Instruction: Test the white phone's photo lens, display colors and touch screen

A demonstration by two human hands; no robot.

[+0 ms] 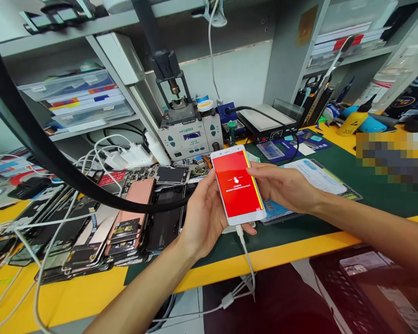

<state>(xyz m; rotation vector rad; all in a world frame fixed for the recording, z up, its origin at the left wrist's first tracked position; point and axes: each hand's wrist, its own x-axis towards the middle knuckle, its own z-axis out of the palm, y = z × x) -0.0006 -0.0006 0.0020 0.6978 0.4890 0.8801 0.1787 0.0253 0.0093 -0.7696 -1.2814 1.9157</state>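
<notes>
A white smartphone (237,185) with a lit red screen, a small hand icon and a yellow strip along its right edge is held tilted above the work mat. My left hand (205,215) cradles it from the left and below, with fingers behind it. From the right, my right hand (282,185) grips the phone's side, its thumb at the screen's right edge; its other fingers are partly hidden. A white charging cable (245,253) is plugged into the phone's bottom end and hangs over the table edge.
Stacked phone parts (128,208) and loose white cables lie left. A grey soldering station (191,137) and a flat heating plate (264,120) stand behind. A thick black hose (73,178) arcs across the left. A yellow bottle (355,118) stands on the right of the green mat (379,185).
</notes>
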